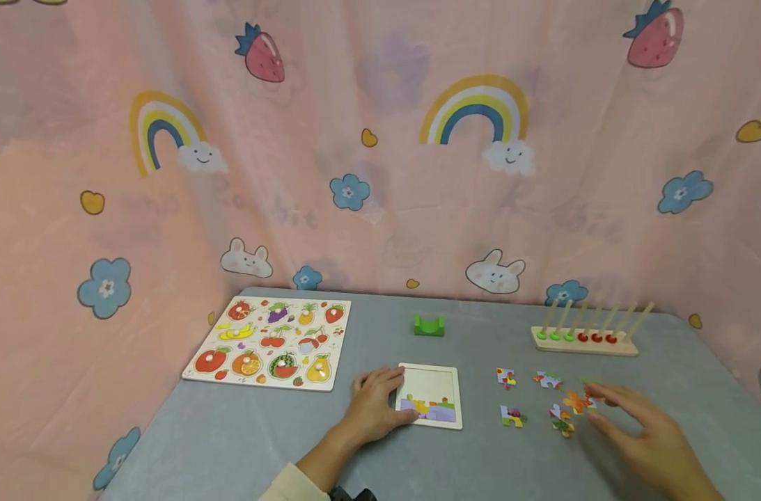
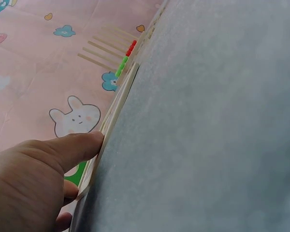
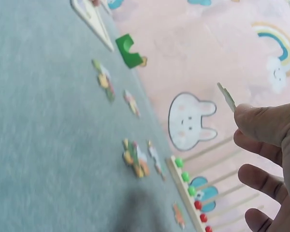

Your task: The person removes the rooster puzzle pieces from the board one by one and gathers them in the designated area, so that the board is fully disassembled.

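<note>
My left hand [image 1: 377,407] grips the left side of a small square wooden puzzle tray [image 1: 459,396], its thumb over the lower row. Purple, yellow and green jigsaw pieces [image 1: 439,412] fill the tray's lower part; its upper part shows bare wood. On the right, my right hand [image 1: 646,435] pinches a thin jigsaw piece [image 3: 226,96] between thumb and forefinger, seen nearly edge-on in the right wrist view, the other fingers apart. Several loose pieces lie between tray and hand, among them one with a yellow part [image 1: 513,417] and one with a green part [image 1: 564,426].
A fruit peg puzzle board [image 1: 339,341] lies at the back left. A green notched block [image 1: 429,327] stands behind the tray. At the back right is a wooden peg rack [image 1: 627,348] with green and red beads. A pink patterned curtain [image 1: 405,229] hangs behind the grey table [image 1: 230,445].
</note>
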The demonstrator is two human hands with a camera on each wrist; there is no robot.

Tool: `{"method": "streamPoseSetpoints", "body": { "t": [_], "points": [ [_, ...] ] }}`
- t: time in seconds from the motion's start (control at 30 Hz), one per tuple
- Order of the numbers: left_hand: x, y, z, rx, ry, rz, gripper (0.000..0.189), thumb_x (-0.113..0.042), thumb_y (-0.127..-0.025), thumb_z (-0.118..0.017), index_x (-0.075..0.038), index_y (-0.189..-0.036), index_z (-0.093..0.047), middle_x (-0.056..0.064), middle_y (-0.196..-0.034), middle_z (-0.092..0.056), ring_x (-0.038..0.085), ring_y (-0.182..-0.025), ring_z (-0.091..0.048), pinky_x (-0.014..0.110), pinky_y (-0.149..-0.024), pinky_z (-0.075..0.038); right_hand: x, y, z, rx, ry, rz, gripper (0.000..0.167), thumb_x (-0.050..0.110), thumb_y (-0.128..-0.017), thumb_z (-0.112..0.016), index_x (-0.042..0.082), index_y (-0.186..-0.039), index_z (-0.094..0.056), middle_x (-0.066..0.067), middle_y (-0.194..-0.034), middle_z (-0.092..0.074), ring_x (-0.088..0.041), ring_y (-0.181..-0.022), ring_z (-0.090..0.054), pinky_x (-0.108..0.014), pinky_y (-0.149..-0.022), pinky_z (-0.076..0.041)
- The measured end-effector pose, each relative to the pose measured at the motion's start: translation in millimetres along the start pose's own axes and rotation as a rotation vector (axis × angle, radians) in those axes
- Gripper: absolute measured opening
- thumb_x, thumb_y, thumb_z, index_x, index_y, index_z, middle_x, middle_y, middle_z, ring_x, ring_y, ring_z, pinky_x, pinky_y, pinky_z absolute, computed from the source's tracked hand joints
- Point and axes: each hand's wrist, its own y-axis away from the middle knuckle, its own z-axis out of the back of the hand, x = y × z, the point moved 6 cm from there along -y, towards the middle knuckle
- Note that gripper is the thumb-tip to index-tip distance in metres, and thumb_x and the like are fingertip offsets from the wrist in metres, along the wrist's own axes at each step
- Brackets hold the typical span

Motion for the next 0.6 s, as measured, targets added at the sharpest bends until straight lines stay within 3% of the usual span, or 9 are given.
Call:
{"method": "streamPoseSetpoints", "body": {
  "t": [0.17,0.23,0.4,0.47,0.53,0.6],
  "points": [
    [0.0,0.0,-0.3,-0.004,0.0,0.001,0.069,-0.04,-0.074,-0.081,-0.003,-0.129,-0.061,0.002,-0.137,-0.053,0.027,-0.13,-0.041,0.054,-0.101,-0.021,-19,7.6,5,0.019,0.073,-0.042,0.044,0.011,-0.078,-0.081,0.011,-0.12,-0.068,0.023,-0.113,-0.054,0.013,-0.101,-0.042,-0.006,-0.076,-0.03],
    [-0.1,0.3,0.1,-0.005,0.0,0.003,0.069,-0.039,-0.074,-0.081,-0.003,-0.129,-0.061,0.002,-0.137,-0.054,0.027,-0.129,-0.042,0.054,-0.1,-0.021,-26,10.4,5,0.023,0.099,-0.061,0.043,0.013,-0.078,-0.081,0.009,-0.119,-0.068,0.019,-0.111,-0.056,0.011,-0.097,-0.044,-0.009,-0.074,-0.033],
    [-0.1,0.1,0.3,0.003,-0.006,0.004,0.068,-0.039,-0.074,-0.081,-0.003,-0.129,-0.062,0.002,-0.137,-0.053,0.027,-0.129,-0.042,0.054,-0.101,-0.021,-44,18.1,1,0.072,0.136,-0.148,0.04,0.017,-0.082,-0.078,0.003,-0.117,-0.067,-0.004,-0.108,-0.062,0.005,-0.086,-0.046,-0.044,-0.071,-0.046],
    [-0.2,-0.4,0.8,0.001,-0.008,0.002,0.068,-0.039,-0.075,-0.081,-0.003,-0.129,-0.062,0.002,-0.137,-0.053,0.027,-0.129,-0.042,0.054,-0.101,-0.021,-51,20.5,-1,0.086,0.135,-0.166,0.041,0.018,-0.082,-0.078,0.002,-0.118,-0.066,-0.001,-0.107,-0.063,0.006,-0.083,-0.046,-0.054,-0.065,-0.046],
    [-0.7,-0.1,1.5,-0.002,-0.006,-0.004,0.067,-0.038,-0.075,-0.081,-0.003,-0.128,-0.062,0.002,-0.137,-0.054,0.027,-0.129,-0.042,0.054,-0.101,-0.021,-58,22.9,-2,0.086,0.137,-0.17,0.042,0.018,-0.081,-0.079,0.001,-0.117,-0.067,0.006,-0.105,-0.062,0.009,-0.082,-0.047,-0.046,-0.065,-0.05],
    [-1.2,1.3,1.6,-0.004,-0.007,-0.009,0.067,-0.037,-0.074,-0.081,-0.002,-0.128,-0.062,0.003,-0.136,-0.054,0.028,-0.129,-0.042,0.054,-0.1,-0.022,-64,27.0,-5,0.103,0.12,-0.189,0.043,0.019,-0.082,-0.079,-0.001,-0.118,-0.067,0.005,-0.105,-0.063,0.011,-0.08,-0.048,-0.033,-0.064,-0.052]
  ]
}}
